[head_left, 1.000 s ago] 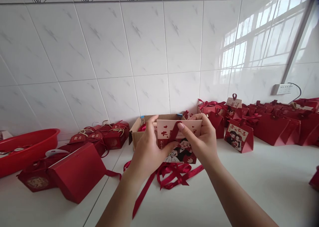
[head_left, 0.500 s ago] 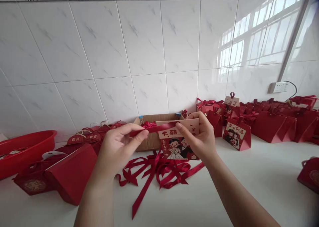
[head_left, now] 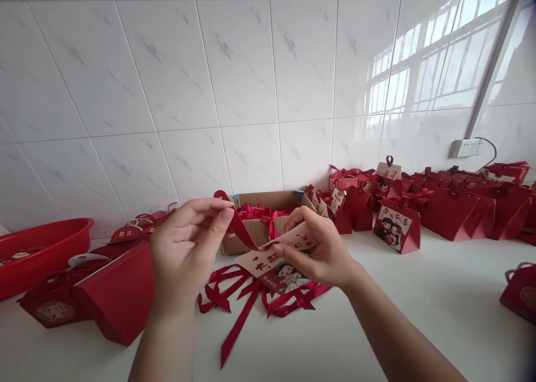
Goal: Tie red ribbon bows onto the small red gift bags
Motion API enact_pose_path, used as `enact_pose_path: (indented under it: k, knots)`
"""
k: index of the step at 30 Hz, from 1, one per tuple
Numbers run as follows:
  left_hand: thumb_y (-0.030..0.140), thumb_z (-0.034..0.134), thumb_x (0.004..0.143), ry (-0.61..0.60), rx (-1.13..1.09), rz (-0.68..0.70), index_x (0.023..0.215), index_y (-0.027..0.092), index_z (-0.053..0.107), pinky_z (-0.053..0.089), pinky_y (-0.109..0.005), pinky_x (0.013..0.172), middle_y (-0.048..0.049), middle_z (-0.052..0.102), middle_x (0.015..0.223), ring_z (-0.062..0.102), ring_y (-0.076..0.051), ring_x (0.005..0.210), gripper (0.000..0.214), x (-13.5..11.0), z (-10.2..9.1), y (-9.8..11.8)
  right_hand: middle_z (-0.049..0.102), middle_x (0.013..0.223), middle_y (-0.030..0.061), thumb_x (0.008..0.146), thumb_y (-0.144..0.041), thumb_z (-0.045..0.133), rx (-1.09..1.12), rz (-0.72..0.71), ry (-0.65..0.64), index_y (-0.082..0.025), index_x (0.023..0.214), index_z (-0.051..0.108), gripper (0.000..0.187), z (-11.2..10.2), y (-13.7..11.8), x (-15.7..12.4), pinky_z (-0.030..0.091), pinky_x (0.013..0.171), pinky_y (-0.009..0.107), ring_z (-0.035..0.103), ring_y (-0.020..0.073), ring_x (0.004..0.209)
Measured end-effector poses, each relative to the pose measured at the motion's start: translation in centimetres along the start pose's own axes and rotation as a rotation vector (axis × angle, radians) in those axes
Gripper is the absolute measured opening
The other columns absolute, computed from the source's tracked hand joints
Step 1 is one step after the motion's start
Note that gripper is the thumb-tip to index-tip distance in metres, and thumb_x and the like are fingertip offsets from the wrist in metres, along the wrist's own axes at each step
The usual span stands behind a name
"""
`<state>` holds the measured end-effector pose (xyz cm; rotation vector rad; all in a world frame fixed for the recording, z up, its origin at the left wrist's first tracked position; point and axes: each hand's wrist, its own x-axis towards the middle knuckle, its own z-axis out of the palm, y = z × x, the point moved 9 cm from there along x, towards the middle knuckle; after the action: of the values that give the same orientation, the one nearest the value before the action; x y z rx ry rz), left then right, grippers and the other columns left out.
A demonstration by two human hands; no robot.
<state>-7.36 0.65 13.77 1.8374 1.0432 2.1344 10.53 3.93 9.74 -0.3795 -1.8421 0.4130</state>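
Between finger and thumb, my left hand (head_left: 190, 242) pinches a dark red ribbon (head_left: 243, 229) near its upper end. From there the ribbon slants down to the top edge of a printed wedding candy box (head_left: 288, 273), which shows a cartoon couple and red characters. My right hand (head_left: 316, 245) grips that box by its upper edge, thumb in front, and the box hangs tilted. Whether the ribbon passes through the box is hidden by the fingers. Loose red ribbons (head_left: 240, 326) lie on the white table just below the box.
Behind the hands stands a cardboard carton (head_left: 268, 197) holding red ribbons. A red basin (head_left: 46, 253) and red boxes (head_left: 117, 292) are at the left. Several finished gift boxes (head_left: 396, 225) line the right side by the tiled wall, with another red box (head_left: 521, 292) at the right edge.
The box has tilted and dropped lower in my right hand. My left hand has moved slightly left, and the ribbon, level before, now slants between the hands.
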Motion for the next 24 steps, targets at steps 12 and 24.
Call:
enact_pose_path:
  k: [12,24]
  knots:
    - [0.013,0.067,0.080,-0.446,-0.069,0.041,0.085,0.024,0.073,0.056,-0.026,0.080,-0.0037,0.067,0.100,0.063,-0.019,0.101,0.014,-1.5,4.5,0.1,0.052,0.071,-0.0020,0.077,-0.015,0.069,-0.083,-0.157,0.129,-0.021,0.080,0.046,0.024,-1.8,-2.1,-0.1,0.037,0.049,0.023,0.047,0.0102,0.058]
    - [0.016,0.067,0.081,-0.416,-0.178,-0.079,0.089,0.021,0.073,0.056,-0.015,0.057,0.0004,0.072,0.077,0.066,-0.011,0.067,0.011,-2.2,5.5,-0.1,0.055,0.071,0.0008,0.076,-0.014,0.068,-0.119,-0.211,0.157,-0.021,0.082,0.045,0.026,-2.2,-2.4,-0.4,0.040,0.052,0.027,0.049,0.0139,0.061]
